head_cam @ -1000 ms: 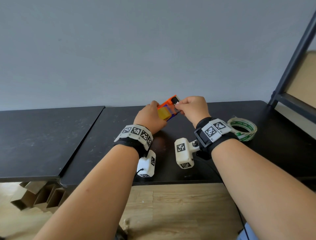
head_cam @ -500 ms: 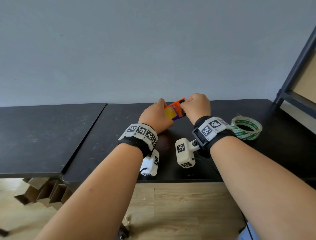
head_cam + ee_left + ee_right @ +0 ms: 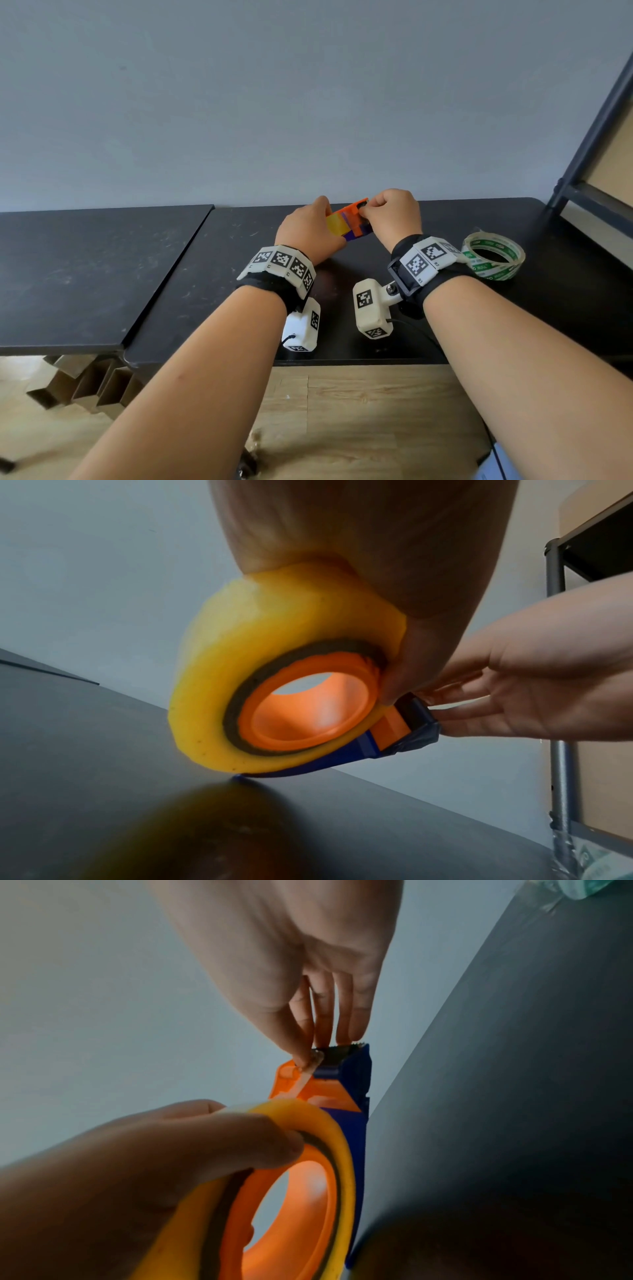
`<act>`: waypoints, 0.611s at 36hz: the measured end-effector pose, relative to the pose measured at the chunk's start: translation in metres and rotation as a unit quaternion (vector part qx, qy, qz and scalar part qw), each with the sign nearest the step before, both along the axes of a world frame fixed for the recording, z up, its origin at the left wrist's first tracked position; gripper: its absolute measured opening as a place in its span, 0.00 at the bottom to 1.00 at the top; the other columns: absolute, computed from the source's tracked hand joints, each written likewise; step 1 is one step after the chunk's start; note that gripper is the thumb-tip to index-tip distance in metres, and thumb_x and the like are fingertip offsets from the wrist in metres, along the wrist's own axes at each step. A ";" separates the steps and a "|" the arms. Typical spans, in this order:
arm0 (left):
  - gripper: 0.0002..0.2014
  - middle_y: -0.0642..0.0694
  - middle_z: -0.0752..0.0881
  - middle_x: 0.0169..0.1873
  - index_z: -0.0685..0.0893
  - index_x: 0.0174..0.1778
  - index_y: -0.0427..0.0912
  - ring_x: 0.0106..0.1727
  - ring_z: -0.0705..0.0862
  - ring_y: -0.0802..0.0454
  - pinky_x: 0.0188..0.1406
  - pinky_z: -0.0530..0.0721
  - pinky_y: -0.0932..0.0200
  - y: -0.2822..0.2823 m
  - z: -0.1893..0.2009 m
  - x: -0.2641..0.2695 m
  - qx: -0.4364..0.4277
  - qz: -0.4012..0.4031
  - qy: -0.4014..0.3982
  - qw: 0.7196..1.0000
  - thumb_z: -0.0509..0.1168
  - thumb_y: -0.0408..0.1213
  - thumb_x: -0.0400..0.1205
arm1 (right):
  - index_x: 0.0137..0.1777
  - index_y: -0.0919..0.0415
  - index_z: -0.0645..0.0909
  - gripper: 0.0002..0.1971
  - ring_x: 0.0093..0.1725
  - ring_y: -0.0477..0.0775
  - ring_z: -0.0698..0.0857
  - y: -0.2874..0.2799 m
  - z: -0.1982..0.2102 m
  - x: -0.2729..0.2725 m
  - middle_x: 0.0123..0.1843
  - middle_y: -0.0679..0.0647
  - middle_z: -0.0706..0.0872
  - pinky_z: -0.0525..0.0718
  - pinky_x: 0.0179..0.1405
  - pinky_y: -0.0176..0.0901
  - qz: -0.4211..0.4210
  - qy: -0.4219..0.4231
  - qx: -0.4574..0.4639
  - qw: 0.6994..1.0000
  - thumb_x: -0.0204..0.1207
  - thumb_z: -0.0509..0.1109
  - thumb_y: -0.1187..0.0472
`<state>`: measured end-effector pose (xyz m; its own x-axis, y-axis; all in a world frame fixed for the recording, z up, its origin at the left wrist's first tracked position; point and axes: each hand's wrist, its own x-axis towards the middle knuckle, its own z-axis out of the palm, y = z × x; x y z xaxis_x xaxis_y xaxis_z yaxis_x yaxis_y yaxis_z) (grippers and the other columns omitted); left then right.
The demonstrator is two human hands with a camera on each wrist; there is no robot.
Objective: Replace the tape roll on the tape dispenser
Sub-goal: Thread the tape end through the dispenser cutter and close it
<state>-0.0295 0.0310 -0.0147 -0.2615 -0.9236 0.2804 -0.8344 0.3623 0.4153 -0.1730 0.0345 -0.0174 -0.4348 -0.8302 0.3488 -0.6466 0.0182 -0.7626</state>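
At frame centre, the left hand [image 3: 310, 228] grips the yellow tape roll [image 3: 274, 653] seated on the orange-and-blue plastic tape dispenser [image 3: 351, 219], held just above the black worktop [image 3: 205, 274]. The right hand [image 3: 392, 214] pinches the tape end at the cutter (serrated edge). A clear green-printed tape roll [image 3: 493, 255] lies at right.

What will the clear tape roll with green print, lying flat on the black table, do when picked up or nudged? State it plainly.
The clear tape roll with green print lies flat on the black table, so a nudge would probably slide it, not roll it. It is a thin hollow ring, so likely light. Its loose end appears lifted and might stick to fingers.
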 end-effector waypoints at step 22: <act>0.26 0.47 0.80 0.58 0.76 0.61 0.46 0.50 0.81 0.48 0.47 0.82 0.52 -0.008 0.012 0.007 0.029 -0.012 -0.063 0.998 0.75 0.45 0.69 | 0.44 0.63 0.87 0.13 0.48 0.61 0.88 -0.007 0.001 0.005 0.45 0.59 0.90 0.88 0.49 0.53 0.006 0.024 0.036 0.999 0.81 0.64 0.58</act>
<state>-0.0227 0.0231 -0.0024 -0.3129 -0.9304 0.1908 -0.8731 0.3609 0.3278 -0.1684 0.0273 -0.0169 -0.4090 -0.8590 0.3079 -0.6825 0.0640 -0.7281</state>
